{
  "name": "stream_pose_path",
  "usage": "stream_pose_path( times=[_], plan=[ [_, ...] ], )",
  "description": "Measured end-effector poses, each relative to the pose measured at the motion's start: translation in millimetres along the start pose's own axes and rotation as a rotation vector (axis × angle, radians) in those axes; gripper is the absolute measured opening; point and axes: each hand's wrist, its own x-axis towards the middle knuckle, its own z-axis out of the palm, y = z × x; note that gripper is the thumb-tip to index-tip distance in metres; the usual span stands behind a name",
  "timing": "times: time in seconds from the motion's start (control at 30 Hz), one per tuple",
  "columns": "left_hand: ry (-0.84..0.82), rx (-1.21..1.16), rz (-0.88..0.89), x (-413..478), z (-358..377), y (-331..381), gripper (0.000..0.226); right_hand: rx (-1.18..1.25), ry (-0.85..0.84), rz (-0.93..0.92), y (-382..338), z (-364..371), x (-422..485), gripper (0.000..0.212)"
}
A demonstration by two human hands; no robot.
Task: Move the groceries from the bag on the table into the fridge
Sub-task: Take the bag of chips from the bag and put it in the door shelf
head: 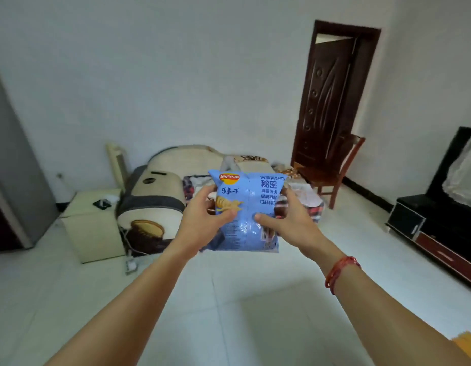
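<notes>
While left grip [200, 220] and right grip [287, 223] pinch the chip bag [247, 196] upright between them, above the floor [255, 313], what looks like the fridge [15, 154] stands far left, nearer the left grip.

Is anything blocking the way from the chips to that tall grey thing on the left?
Nothing visible does: left hand and right hand hold the chip bag; bare floor leads to the grey unit, a cream box beside it.
</notes>
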Motion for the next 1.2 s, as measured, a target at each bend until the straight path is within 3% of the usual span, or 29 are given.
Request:
stream_pose_path(
  times=[0.33,0.73,0.93,1.2],
  plan=[
    [0.501,0.144,-0.070,-42,-147,-7,0.046,0.068,-0.477,-0.139,-27,174,76,0.061],
    [0.968,0.284,-0.130,-135,-228,3,0.051,0.200,-0.922,-0.241,-64,323,66,0.061],
    [1.072,0.285,-0.168,-182,-258,4,0.052,0.235,-1.064,-0.235,-74,374,34,0.064],
    [1.077,0.279,-0.156,-209,-291,1,0.050,0.235,-1.080,-0.242,-82,415,18,0.060]
  ],
)
